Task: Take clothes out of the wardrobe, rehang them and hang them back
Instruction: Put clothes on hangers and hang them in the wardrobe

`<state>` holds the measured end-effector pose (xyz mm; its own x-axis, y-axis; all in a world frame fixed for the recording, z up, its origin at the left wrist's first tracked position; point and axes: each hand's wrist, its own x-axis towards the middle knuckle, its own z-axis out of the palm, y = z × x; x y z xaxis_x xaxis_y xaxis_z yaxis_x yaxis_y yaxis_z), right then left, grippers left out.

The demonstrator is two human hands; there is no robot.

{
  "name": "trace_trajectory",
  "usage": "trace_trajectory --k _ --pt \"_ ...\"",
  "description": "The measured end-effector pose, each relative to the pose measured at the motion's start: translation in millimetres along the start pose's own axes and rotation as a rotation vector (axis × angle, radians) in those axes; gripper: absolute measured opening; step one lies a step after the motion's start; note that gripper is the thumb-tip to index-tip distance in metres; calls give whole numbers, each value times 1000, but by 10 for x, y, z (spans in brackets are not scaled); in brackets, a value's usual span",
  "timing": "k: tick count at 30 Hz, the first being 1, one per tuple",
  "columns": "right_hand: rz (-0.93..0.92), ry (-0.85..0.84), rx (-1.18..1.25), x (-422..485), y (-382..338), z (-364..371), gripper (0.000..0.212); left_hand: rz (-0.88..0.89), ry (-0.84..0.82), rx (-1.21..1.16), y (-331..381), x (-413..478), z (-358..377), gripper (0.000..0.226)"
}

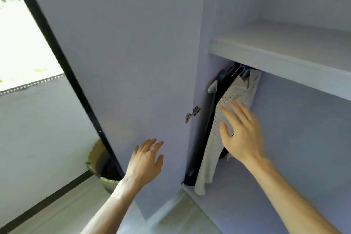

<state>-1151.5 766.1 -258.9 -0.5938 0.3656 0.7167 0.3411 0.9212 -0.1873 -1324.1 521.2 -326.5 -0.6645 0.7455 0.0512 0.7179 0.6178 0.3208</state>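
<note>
Right hand: fingers spread, reaching at the dotted white garment; I'd take its hanger instead.
Left hand: relaxed, holding nothing, at the wardrobe door.

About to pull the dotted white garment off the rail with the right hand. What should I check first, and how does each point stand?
1. Wardrobe door swung clear of the opening: ok.
2. Right hand open and holding nothing, fingers spread in front of the dotted white garment: ok.
3. Left hand open and free, in front of the door: ok.
4. Right hand touching the garment: cannot tell, motion blur.
5. Hanger hooks free to lift: cannot tell, tucked under the shelf.
6. Room beside the garment: not ok, dark clothes hang tight against it and may drag along.
</note>
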Motion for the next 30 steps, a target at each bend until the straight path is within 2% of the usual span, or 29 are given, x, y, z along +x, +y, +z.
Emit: trace_trajectory --k 4,8,12,19,25,30 --pt "-15 -270 272 -770 -862 407 37 -234 -23 25 -571 -1070 257 51" --pt "-93 -563 461 -1550 -1667 555 32 -575 -101 39 -1088 -2433 477 53" --pt "-320 -832 534 -2134 -2412 573 39 -948 -107 5 -1408 -3809 504 54" --pt "-791 -1081 612 -2847 -3629 511 45 -1495 -40 -118 -1398 -5857 600 56" --pt "-1129 -1199 557 -3330 -4815 490 54 -1737 38 -303 -1426 -6917 844 54" --pt "-1303 -1260 481 -3791 -5951 577 56 -1811 93 -430 -2011 -7566 929 58"
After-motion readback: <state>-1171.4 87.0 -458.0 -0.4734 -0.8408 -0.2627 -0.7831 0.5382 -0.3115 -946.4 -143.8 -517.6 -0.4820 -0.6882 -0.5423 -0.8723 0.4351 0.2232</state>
